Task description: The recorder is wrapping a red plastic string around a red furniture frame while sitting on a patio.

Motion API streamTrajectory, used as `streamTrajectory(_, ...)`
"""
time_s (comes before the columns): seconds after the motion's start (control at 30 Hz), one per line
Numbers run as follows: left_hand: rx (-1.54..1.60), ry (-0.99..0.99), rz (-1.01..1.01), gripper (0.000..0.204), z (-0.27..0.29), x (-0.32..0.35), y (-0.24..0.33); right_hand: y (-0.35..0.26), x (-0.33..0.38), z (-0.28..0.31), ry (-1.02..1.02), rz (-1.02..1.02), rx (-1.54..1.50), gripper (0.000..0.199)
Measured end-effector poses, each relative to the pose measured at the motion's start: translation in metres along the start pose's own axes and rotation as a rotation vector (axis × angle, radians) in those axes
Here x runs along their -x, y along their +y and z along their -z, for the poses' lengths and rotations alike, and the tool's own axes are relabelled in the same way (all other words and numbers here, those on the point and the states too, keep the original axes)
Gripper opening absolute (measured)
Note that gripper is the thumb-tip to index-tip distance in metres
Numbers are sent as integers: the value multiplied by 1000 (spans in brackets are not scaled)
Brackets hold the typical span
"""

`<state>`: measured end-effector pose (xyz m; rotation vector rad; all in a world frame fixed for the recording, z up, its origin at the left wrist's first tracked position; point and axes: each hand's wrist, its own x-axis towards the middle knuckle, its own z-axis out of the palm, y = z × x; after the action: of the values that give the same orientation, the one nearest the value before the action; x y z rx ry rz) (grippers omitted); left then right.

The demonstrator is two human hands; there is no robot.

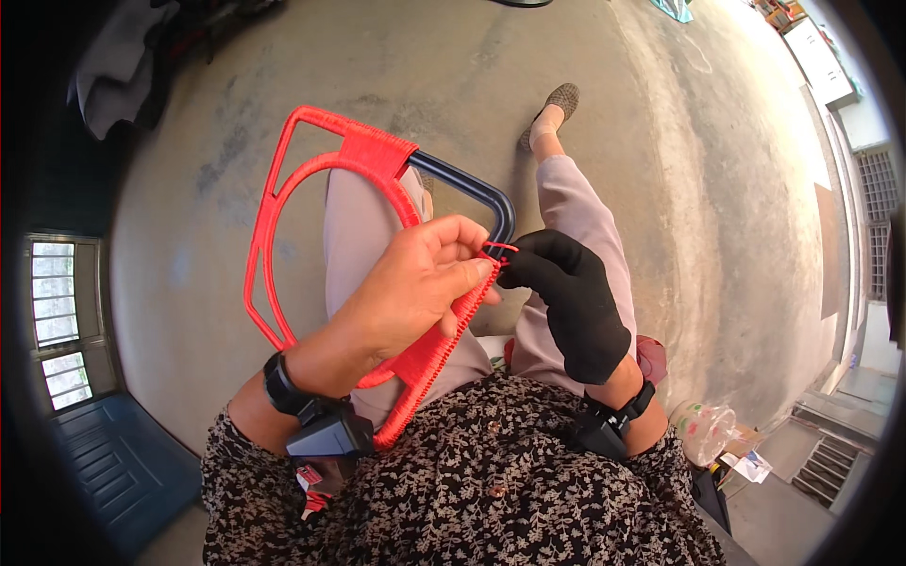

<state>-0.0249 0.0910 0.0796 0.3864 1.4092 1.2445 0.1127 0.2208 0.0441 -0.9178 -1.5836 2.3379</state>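
Observation:
A curved frame (pixel 283 189) wrapped in red cord rests over my lap, with a bare dark blue stretch of tube (pixel 472 181) at its upper right corner. My left hand (pixel 415 288), bare, grips the wrapped right edge of the frame. My right hand (pixel 571 302) wears a black glove and pinches a loop of red cord (pixel 500 250) at the point where the wrapping meets the blue tube. The two hands touch at the fingertips. Each wrist carries a black strap with a small device.
A grey concrete floor (pixel 661 141) lies below, with my shoe (pixel 557 102) on it. A clear plastic bag (pixel 703 429) and scraps sit at the lower right. A blue panel (pixel 113 453) is at the lower left, cloth at the upper left.

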Motion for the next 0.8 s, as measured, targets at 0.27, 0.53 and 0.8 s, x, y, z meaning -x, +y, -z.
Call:
streamTrajectory(0.27,120,-180,107,18,9,-5,5,-3,13,-6,334,569,419,14)
streamTrajectory(0.53,91,-141,90,18,5,-7,3,-3,13,-8,284,903,1215,21)
streamTrajectory(0.8,51,-73,38,21,-4,-9,-4,-8,8,-11,253,1006,1410,14)
